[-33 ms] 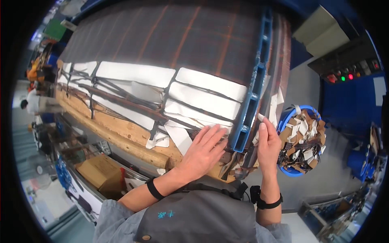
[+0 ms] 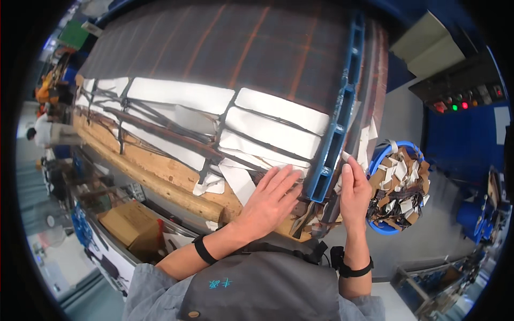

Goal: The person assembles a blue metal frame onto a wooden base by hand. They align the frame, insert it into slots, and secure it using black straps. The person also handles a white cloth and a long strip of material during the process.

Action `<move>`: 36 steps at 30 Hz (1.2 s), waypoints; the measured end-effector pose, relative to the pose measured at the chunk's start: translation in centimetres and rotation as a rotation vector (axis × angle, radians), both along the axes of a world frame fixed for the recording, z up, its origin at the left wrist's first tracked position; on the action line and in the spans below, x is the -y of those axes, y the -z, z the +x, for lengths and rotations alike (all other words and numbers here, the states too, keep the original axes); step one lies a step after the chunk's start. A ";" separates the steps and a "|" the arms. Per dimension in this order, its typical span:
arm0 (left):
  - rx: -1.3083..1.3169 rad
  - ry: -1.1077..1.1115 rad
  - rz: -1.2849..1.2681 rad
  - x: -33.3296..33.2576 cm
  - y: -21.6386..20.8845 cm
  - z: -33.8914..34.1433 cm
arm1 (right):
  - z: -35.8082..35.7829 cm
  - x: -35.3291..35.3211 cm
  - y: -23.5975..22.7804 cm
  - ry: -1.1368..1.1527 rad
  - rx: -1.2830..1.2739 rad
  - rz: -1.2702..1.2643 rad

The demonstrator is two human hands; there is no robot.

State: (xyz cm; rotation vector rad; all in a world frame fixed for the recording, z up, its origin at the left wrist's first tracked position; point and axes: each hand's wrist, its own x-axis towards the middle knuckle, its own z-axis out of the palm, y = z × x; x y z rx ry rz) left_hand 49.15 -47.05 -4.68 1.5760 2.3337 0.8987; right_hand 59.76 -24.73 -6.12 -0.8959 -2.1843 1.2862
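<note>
My left hand [image 2: 272,202] lies palm down, fingers stretched out, on white strips and dark cut fabric at the near edge of the layered material. White rectangular pieces [image 2: 272,125] with dark edges lie just beyond it. On the other side of a long blue slotted bar [image 2: 333,142], my right hand [image 2: 355,192] is closed, thumb against fingers, on a small white scrap [image 2: 345,155] that is mostly hidden. Dark plaid fabric [image 2: 209,48] with orange lines spreads across the far part of the table.
A blue tub [image 2: 381,229] full of white, brown and dark scraps stands to the right. A wooden roll [image 2: 155,182] runs along the table's front edge. A cardboard box [image 2: 126,224] sits lower left. A control panel [image 2: 458,88] with lit buttons is at right. Another person [image 2: 51,132] stands far left.
The view has shifted very slightly. Both hands keep the same places, and nothing on the table has visibly moved.
</note>
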 end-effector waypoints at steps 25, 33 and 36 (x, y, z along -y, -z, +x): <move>0.092 0.042 0.019 0.2 0.0 -1.5 | -2.9 2.5 -2.7 -0.028 0.209 0.089; 0.111 0.026 0.009 0.0 -0.4 -1.2 | -2.8 2.5 -2.1 -0.017 0.238 0.146; 0.078 0.005 0.063 -0.8 -0.8 -1.1 | -2.9 2.6 -2.3 -0.014 0.250 0.151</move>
